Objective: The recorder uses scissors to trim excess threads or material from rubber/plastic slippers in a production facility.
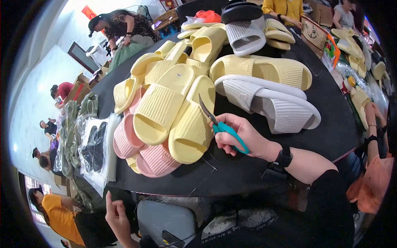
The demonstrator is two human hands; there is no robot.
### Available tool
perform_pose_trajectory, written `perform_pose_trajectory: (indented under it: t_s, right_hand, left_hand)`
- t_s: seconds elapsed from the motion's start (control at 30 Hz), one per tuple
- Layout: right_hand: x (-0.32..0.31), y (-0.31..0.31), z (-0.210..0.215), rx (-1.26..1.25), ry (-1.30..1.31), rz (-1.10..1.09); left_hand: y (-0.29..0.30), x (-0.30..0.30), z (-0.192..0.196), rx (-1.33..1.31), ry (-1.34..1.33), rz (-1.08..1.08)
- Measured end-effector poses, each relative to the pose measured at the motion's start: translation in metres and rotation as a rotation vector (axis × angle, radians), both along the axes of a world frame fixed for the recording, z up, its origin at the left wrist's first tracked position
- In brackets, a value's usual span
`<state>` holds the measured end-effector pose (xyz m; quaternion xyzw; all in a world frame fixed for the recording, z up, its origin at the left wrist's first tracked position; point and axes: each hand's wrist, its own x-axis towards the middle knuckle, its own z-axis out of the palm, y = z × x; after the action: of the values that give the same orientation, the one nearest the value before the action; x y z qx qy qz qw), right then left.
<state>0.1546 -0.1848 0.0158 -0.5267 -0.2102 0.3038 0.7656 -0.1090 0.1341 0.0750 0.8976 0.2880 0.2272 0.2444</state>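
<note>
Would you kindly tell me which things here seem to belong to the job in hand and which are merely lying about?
Likely part of the job:
teal-handled scissors, in the right hand
yellow slippers, nearest the scissors
pink slippers and pale grey slippers, on the same table

Apparently just lying about:
grey seat, by the near edge
red plastic bag, at the back

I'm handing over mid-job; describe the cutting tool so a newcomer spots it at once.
On the black table, find the big pile of yellow and pink slippers. Right of it is the camera wearer's right hand, holding the cutting tool, its slim dark tip pointing up and left. Its teal handle sets it apart from the pile and the grey slippers beyond.
</note>
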Motion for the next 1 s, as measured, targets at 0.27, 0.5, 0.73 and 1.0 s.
perform_pose_trajectory:
  t_s: [0.27, 0.5, 0.73, 1.0]
  right_hand:
    - [0.011, 0.0, -0.007, 0.072, 0.017, -0.102]
    - [0.011, -0.006, -0.006, 0.023, 0.046, 0.031]
    - [0.015, -0.006, -0.007, 0.051, 0.066, 0.022]
    - [0.018, -0.009, -0.01, 0.061, 0.069, 0.022]
  left_hand:
    - [-0.029, 0.106, -0.002, -0.27, -0.172, -0.39]
    - [-0.055, 0.179, 0.015, -0.471, -0.061, -0.554]
    - [-0.069, 0.182, 0.004, -0.841, -0.223, -0.564]
    - [-0.053, 0.19, 0.024, -0.094, -0.211, -0.412]
